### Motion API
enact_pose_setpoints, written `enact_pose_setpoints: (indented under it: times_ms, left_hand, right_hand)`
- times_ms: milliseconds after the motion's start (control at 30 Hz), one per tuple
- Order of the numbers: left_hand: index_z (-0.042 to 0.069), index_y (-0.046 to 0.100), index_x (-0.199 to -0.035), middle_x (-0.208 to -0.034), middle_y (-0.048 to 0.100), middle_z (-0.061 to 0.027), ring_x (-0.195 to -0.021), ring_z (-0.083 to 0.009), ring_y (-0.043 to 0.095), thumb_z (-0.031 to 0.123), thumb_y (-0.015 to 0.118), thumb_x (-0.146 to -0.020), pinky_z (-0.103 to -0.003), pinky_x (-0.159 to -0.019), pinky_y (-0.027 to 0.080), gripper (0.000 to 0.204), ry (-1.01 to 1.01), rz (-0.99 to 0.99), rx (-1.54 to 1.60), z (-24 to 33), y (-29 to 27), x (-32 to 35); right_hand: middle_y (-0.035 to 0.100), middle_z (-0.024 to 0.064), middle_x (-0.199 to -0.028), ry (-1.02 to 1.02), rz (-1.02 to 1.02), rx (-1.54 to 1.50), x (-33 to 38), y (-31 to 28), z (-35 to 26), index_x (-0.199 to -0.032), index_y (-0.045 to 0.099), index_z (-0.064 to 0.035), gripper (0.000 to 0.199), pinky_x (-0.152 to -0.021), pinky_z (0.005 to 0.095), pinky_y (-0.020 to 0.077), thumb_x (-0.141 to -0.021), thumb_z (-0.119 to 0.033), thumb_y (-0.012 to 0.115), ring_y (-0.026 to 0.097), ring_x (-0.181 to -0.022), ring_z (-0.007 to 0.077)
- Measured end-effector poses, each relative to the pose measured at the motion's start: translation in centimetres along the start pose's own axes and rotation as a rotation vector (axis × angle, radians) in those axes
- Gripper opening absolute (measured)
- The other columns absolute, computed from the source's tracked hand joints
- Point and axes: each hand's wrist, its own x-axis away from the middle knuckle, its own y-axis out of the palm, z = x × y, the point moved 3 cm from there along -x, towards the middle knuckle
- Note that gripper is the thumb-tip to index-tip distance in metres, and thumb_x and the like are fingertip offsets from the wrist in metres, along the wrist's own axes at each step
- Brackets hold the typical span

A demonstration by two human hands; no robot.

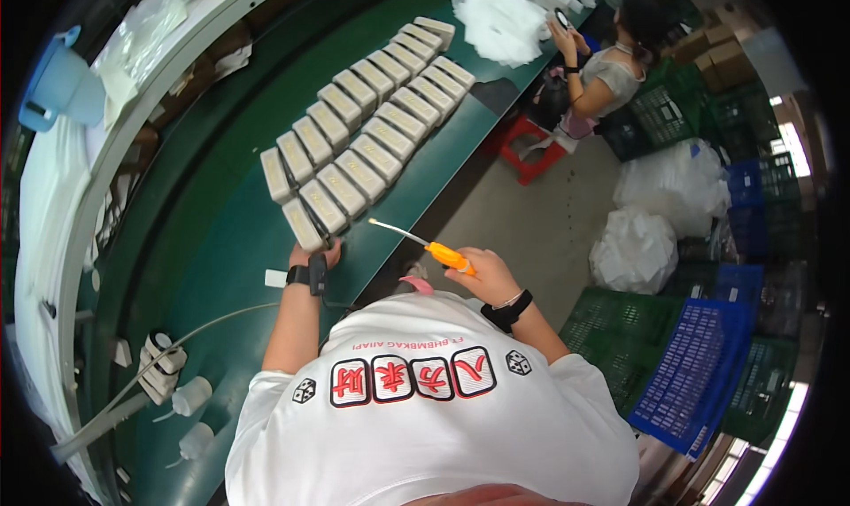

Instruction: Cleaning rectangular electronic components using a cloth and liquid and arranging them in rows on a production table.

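Two long rows of beige rectangular cases [338, 192] lie side by side on a green work table [221, 267]. My left hand [326, 253] is at the near end of the closest case [303, 225], partly hidden, and how its fingers sit cannot be made out. To the right, past the table's edge, my right hand [485, 278] is closed around the orange handle of a tool [449, 257]. Its thin pale shaft bends slightly and ends in a small yellowish tip pointing toward the cases, apart from them.
White foam sheets [501, 21] pile up at the table's far end. Another person [611, 68] sits by a red stool [534, 152]. A thin hose [221, 316] crosses the left side near two small bottles [191, 396]. Blue crates [686, 369] stand right; a blue jug [66, 90] stands on the shelf.
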Motion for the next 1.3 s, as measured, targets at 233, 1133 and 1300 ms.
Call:
enact_pose_setpoints:
  times_ms: [233, 1133, 1300]
  left_hand:
    - [0.022, 0.064, -0.112, -0.107, 0.066, -0.0038, -0.092, -0.0253, 0.063, 0.037, 0.044, -0.096, -0.042, -0.071, 0.053, 0.030, -0.038, 0.060, -0.017, 2.1, -1.5, -1.4]
    - [0.002, 0.060, -0.109, -0.100, 0.064, -0.0071, -0.088, -0.0139, 0.058, 0.032, 0.064, -0.093, -0.027, -0.073, 0.046, 0.034, 1.115, 0.239, -1.317, 1.3, -16.4, 10.3]
    - [-0.002, 0.055, -0.119, -0.114, 0.060, -0.0124, -0.096, -0.0183, 0.059, 0.023, 0.069, -0.090, -0.030, -0.082, 0.048, 0.040, 1.260, 0.353, -1.184, 1.1, -20.5, 12.3]
  right_hand:
    - [0.066, 0.0095, -0.099, -0.067, -0.013, 0.006, -0.6, -0.4, 0.0, -0.099, 0.066, -0.0065, 0.034, -0.078, 0.0383, 0.0453, -0.084, -0.036, 0.070, 0.062, -0.086, 0.0292]
    - [0.056, 0.0128, -0.090, -0.084, -0.168, -0.320, -3.3, 3.5, 7.9, -0.095, 0.066, -0.0004, 0.031, -0.074, 0.0380, 0.0486, -0.079, -0.026, 0.075, 0.059, -0.081, 0.0308]
    - [0.057, 0.0119, -0.087, -0.113, -0.080, -0.352, -3.6, 5.9, 9.8, -0.095, 0.066, -0.0012, 0.030, -0.075, 0.0374, 0.0487, -0.078, -0.022, 0.077, 0.059, -0.080, 0.0294]
